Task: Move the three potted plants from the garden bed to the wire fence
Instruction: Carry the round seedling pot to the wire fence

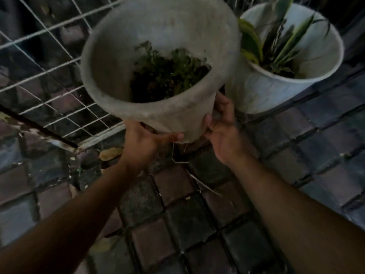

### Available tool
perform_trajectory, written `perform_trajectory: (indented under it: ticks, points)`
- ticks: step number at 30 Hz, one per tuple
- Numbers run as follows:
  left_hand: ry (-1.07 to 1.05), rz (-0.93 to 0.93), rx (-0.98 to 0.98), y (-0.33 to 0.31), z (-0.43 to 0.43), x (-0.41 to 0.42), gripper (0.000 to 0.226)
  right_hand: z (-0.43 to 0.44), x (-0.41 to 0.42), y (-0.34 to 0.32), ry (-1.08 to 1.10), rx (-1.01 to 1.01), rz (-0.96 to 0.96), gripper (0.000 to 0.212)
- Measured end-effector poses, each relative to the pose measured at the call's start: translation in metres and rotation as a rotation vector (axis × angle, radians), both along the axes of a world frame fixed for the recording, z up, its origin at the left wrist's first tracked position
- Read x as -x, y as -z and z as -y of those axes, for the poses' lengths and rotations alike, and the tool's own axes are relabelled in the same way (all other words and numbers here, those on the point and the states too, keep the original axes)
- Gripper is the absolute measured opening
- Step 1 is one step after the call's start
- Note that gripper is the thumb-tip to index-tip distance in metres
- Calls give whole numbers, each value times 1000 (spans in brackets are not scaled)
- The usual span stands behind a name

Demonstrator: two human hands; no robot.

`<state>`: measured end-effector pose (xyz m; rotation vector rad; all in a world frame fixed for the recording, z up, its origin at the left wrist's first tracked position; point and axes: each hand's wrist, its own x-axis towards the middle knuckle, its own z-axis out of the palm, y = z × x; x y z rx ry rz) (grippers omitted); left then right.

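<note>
Currently we hold the grey pot (167, 117) tilted over the paving (177, 214), at its edge along the wire fence (49, 76). Our left hand (146, 143) cups the base, thumb across the wall; our right hand (223, 131) curls round the lower side. We judge this low, two-sided grip carries the weight and steadies the tilt. A white pot (266, 95) stands just beside, on the same edge. No writing is legible.

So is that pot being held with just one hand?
No, the left hand and the right hand both grip the pot near its base.
</note>
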<state>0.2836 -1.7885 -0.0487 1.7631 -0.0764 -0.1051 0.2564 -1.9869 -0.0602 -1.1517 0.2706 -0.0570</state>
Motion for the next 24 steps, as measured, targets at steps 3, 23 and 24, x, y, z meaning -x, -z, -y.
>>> perform_trajectory:
  ticks: [3,23,24]
  points:
    - [60,13,-23,13,-3,-12,67,-2,-11,12,-13,21,55,61]
    - [255,-90,-450,24,-58,14,42,-34,19,68,-96,409,104,59]
    - [266,-72,-454,21,-58,12,45,-35,19,67,-90,425,108,60]
